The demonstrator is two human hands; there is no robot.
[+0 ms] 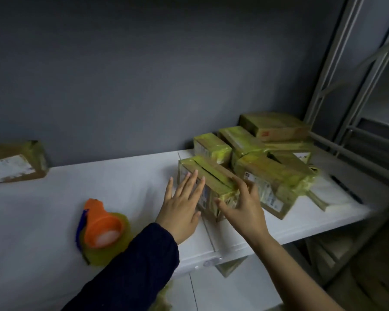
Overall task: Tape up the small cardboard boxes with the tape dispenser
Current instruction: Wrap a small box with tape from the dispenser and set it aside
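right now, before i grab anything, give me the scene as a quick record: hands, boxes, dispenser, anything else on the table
surface: white table
near box: wrapped in yellow-green tape, dark gap along its top seam
left hand: dark sleeve, fingers straight, against the near box's front side
right hand: bare arm, fingers spread at that box's right end
tape dispenser: orange, lying left of the hands, untouched
other boxes: taped pile behind on the right; lone box far left
pen: dark, right of the pile
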